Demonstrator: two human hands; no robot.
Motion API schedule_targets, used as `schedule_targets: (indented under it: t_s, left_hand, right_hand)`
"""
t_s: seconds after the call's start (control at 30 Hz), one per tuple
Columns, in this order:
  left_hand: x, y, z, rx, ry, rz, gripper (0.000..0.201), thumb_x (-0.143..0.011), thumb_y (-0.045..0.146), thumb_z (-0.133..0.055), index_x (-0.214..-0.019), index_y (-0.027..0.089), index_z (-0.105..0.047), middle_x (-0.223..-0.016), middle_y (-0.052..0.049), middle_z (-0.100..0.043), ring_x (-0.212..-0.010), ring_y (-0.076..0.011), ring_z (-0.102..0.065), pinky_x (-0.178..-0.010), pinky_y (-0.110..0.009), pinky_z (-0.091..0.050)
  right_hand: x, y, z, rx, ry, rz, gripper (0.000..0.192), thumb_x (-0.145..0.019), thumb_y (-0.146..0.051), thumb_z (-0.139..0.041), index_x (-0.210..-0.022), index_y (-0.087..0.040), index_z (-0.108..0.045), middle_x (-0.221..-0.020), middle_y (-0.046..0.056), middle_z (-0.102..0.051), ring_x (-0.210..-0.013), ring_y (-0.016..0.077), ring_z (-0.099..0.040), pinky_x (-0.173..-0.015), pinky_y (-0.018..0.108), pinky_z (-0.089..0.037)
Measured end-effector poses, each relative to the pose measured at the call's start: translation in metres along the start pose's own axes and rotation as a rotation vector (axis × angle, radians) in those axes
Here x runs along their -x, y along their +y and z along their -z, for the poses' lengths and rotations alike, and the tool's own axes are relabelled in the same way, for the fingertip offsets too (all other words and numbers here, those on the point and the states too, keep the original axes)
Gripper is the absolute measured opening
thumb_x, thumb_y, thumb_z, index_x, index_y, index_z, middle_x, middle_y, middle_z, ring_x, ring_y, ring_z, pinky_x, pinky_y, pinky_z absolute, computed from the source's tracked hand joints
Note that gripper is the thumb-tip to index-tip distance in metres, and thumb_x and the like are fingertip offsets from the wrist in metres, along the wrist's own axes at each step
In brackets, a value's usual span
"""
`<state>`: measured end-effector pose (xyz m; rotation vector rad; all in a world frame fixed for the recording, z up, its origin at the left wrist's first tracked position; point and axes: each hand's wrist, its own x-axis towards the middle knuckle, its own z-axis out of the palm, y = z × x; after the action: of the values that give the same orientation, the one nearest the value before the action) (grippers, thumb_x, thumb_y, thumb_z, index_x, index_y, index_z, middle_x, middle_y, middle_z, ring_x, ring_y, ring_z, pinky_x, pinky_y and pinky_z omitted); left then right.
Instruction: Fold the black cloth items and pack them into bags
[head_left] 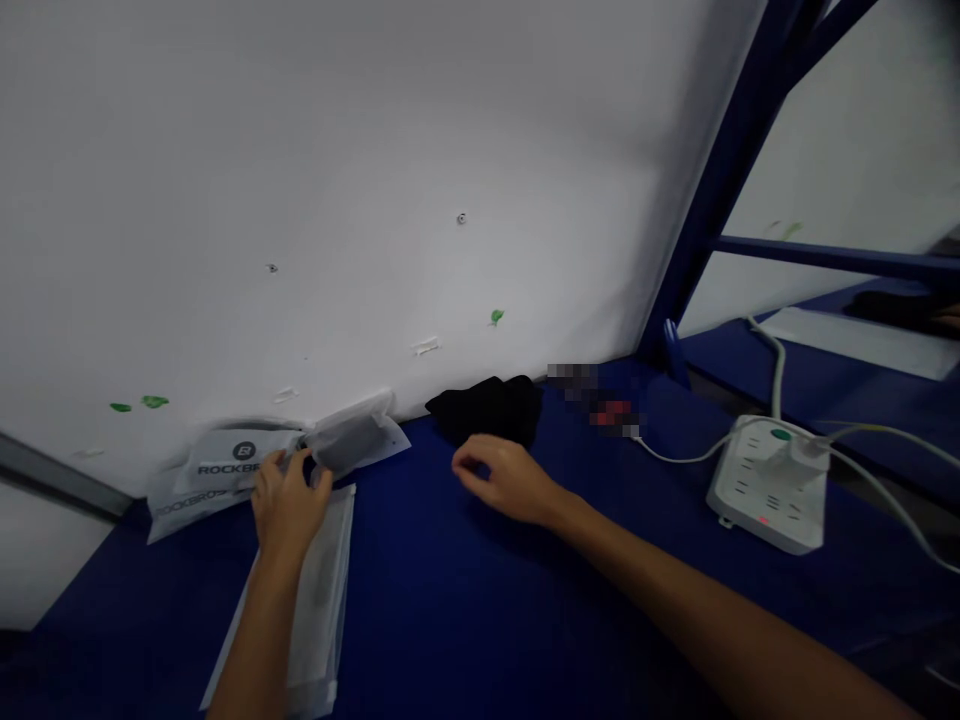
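Observation:
My left hand (289, 500) grips the near end of a clear plastic pouch (352, 440) with something dark grey inside, lifted slightly above the blue tabletop (465, 610) by the white wall. Just left of it lie white printed pouches (225, 470) leaning at the wall's foot. Under my left forearm a stack of flat white pouches (322, 590) rests on the table. My right hand (506, 478) hovers low over the table with fingers curled and nothing in them, a short way in front of a black folded cloth item (491, 408).
A white power strip (769, 485) with white cables lies at the right. A small red item (615, 412) sits near the wall corner. Blue metal frame bars (720, 180) rise at the right; a white wall panel (337, 200) closes the back.

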<state>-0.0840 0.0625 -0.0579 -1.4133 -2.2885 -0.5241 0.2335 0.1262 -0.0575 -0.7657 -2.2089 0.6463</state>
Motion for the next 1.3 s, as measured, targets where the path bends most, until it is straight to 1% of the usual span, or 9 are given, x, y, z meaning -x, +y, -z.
schedule_targets:
  t_s: [0.17,0.33,0.7,0.8,0.9,1.0,1.1,1.2,1.3]
  left_hand:
    - [0.004,0.02,0.005,0.058,-0.018,-0.191,0.031,-0.088,0.032,-0.058,-0.115,0.019,-0.066,-0.122,-0.013,-0.055,-0.118,-0.0305,-0.053,-0.099,-0.044,-0.045]
    - [0.013,0.035,0.005,0.182,-0.124,-0.424,0.03,-0.091,0.032,-0.055,-0.116,0.02,-0.065,-0.119,-0.01,-0.06,-0.114,-0.0289,-0.056,-0.095,-0.043,-0.046]
    - [0.034,0.06,0.005,0.393,-0.286,-0.656,0.025,-0.092,0.027,-0.054,-0.115,0.024,-0.063,-0.115,-0.006,-0.061,-0.105,-0.0253,-0.059,-0.091,-0.044,-0.049]
    - [0.032,0.064,0.01,0.46,-0.264,-0.646,0.025,-0.093,0.027,-0.053,-0.116,0.025,-0.062,-0.115,-0.005,-0.062,-0.106,-0.0242,-0.06,-0.094,-0.043,-0.049]
    - [0.026,0.063,0.017,0.57,-0.175,-0.551,0.023,-0.095,0.027,-0.048,-0.112,0.023,-0.062,-0.112,-0.005,-0.064,-0.107,-0.0228,-0.061,-0.095,-0.04,-0.049]
    - [0.015,0.053,0.018,0.719,-0.067,-0.336,0.021,-0.096,0.031,-0.047,-0.101,0.021,-0.064,-0.102,-0.005,-0.067,-0.098,-0.021,-0.064,-0.086,-0.034,-0.051]
    - [0.008,0.042,0.016,0.797,-0.063,-0.159,0.023,-0.096,0.035,-0.047,-0.098,0.019,-0.064,-0.094,-0.004,-0.07,-0.089,-0.0199,-0.067,-0.077,-0.032,-0.052]
    - [0.007,0.038,0.014,0.757,-0.157,-0.19,0.022,-0.094,0.035,-0.05,-0.098,0.02,-0.065,-0.093,-0.004,-0.072,-0.086,-0.0201,-0.067,-0.077,-0.033,-0.052]
    - [0.015,0.046,0.015,0.687,-0.319,-0.345,0.019,-0.092,0.033,-0.053,-0.1,0.023,-0.068,-0.1,-0.003,-0.071,-0.095,-0.0213,-0.066,-0.085,-0.035,-0.05]
  right_hand:
    - [-0.008,0.028,0.017,0.373,0.36,-0.172,0.031,-0.087,-0.033,-0.063,-0.114,-0.02,-0.066,-0.115,0.013,-0.062,-0.112,0.0308,-0.053,-0.095,0.046,-0.046]
    - [-0.006,0.05,0.019,0.536,0.149,-0.255,0.072,-0.075,-0.04,-0.074,-0.14,-0.021,-0.05,-0.137,0.016,-0.052,-0.126,0.0378,-0.044,-0.096,0.055,-0.046]
    - [-0.006,0.042,0.019,0.617,0.182,-0.105,0.046,-0.085,-0.012,-0.059,-0.129,-0.023,-0.062,-0.135,0.011,-0.058,-0.126,0.03,-0.049,-0.101,0.048,-0.044]
    - [-0.008,0.026,0.019,0.609,0.164,0.108,0.042,-0.088,-0.005,-0.052,-0.123,-0.024,-0.065,-0.137,0.006,-0.06,-0.131,0.0267,-0.046,-0.111,0.051,-0.034]
    - [0.0,-0.006,0.007,0.556,-0.017,0.425,0.04,-0.088,-0.005,-0.053,-0.12,-0.025,-0.066,-0.144,0.002,-0.056,-0.139,0.0266,-0.038,-0.118,0.055,-0.021]
    - [0.016,-0.041,-0.015,0.375,-0.241,0.645,0.04,-0.086,-0.015,-0.057,-0.125,-0.022,-0.064,-0.148,0.004,-0.051,-0.138,0.0247,-0.039,-0.114,0.045,-0.033]
    - [0.029,-0.061,-0.03,0.143,-0.316,0.719,0.037,-0.084,-0.017,-0.054,-0.119,-0.019,-0.066,-0.122,0.004,-0.067,-0.114,0.0179,-0.056,-0.097,0.03,-0.047]
    - [0.026,-0.056,-0.026,0.079,-0.191,0.564,0.029,-0.086,-0.016,-0.053,-0.11,-0.017,-0.069,-0.103,0.005,-0.07,-0.098,0.0182,-0.06,-0.09,0.032,-0.049]
    - [0.013,-0.033,-0.015,0.111,-0.062,0.229,0.029,-0.093,-0.024,-0.053,-0.118,-0.017,-0.066,-0.113,0.01,-0.065,-0.108,0.022,-0.057,-0.098,0.039,-0.047]
